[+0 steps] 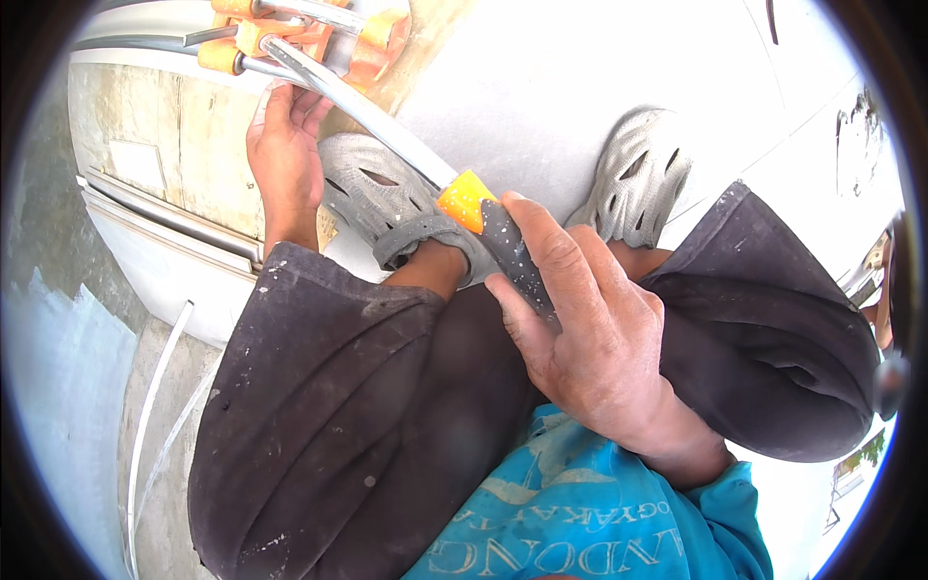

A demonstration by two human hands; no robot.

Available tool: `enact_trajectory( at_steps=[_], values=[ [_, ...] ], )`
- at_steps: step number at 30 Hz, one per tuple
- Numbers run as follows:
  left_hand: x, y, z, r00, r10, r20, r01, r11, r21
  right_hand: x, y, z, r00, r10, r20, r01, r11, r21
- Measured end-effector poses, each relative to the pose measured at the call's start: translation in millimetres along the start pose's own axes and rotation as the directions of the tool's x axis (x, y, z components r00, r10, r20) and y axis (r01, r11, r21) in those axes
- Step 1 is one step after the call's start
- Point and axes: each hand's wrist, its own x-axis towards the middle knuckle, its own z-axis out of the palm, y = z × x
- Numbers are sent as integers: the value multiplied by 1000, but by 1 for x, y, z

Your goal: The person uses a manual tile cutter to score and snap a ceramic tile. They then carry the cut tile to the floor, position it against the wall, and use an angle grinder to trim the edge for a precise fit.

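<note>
A manual tile cutter with orange fittings and shiny metal rods stands at the upper left. Its long lever slants down toward me and ends in a paint-specked grip, dark with an orange collar. My right hand is closed around that grip, forefinger stretched along it. Just below the rods, my left hand reaches up with curled fingers, their tips partly hidden under the cutter. What those fingers hold cannot be made out.
Grey clogs are on my feet, on a bright, overexposed surface. Beside my left leg lean pale boards and a scuffed panel. Thin white strips lie at lower left, near a bluish painted patch.
</note>
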Motion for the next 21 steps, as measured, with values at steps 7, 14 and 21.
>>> enact_trajectory(
  at_steps=[7,14,21],
  values=[
    [2,-1,2,1000,8,-5,-8,999,52,1,1,-3,1000,-10,14,10,1000,0],
    [4,-5,-1,999,23,22,-25,997,69,-2,4,0,1000,-24,1,24,1000,-2],
    [4,-3,1,998,34,43,-38,994,101,-3,4,-2,1000,2,15,-2,1000,-4]
  ],
)
